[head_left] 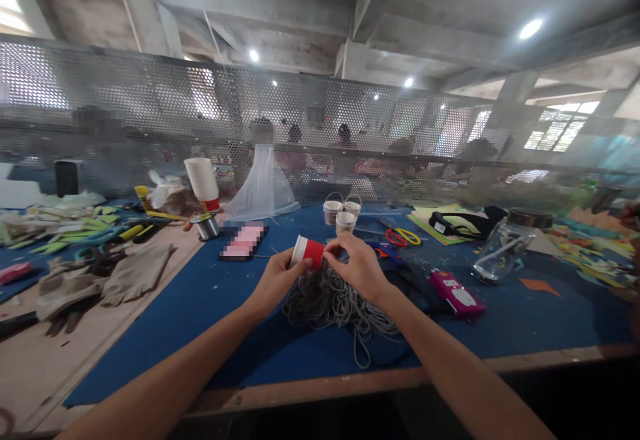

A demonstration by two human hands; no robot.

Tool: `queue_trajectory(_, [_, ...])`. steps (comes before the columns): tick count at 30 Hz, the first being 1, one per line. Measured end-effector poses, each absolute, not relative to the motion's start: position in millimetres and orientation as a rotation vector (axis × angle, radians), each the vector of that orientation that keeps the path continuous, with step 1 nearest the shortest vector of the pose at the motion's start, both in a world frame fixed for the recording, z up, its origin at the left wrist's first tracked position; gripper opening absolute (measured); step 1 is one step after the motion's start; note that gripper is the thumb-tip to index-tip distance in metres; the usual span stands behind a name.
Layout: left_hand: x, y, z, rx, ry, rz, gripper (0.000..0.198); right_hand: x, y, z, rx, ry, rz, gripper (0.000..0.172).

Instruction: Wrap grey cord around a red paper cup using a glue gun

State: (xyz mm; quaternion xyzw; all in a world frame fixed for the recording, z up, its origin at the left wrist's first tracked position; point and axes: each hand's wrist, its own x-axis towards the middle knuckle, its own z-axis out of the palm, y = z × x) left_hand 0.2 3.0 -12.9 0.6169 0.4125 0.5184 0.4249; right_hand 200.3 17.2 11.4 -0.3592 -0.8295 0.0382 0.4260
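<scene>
A small red paper cup (311, 252) lies on its side between both my hands, above a tangled heap of grey cord (334, 301) on the blue mat (210, 313). My left hand (277, 279) grips the cup's white rim end with closed fingers. My right hand (356, 265) pinches the cup's other end, fingers pressed together. Three small cups with wire handles (343, 212) stand just behind.
Red-handled scissors (401, 235), a pink box (456, 293) and a tilted glass jar (500, 248) lie to the right. A stack of paper cups (203, 182), a metal spool and work gloves (107, 280) sit left. A perforated metal screen (320, 127) runs across the back, people behind it.
</scene>
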Motion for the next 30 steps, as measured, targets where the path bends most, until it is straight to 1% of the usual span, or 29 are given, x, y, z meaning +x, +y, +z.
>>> queue_trajectory(8, [1.5, -1.4, -11.4, 1.555, 1.023, 1.265, 0.027, 200.3, 18.1, 11.0, -0.9, -2.024, 0.226, 0.006])
queue_trajectory(19, [2.4, -3.5, -8.6, 1.6, 1.037, 1.255, 0.024, 201.0, 16.8, 10.5, -0.934, -2.049, 0.177, 0.005])
queue_trajectory(25, [1.6, -4.5, -9.3, 1.64, 1.034, 1.232, 0.025, 201.4, 16.1, 9.2, -0.937, -2.05, 0.178, 0.004])
queue_trajectory(30, [1.4, -4.4, -9.2, 1.672, 1.021, 1.221, 0.023, 201.5, 15.2, 9.7, -0.954, -2.047, 0.197, 0.003])
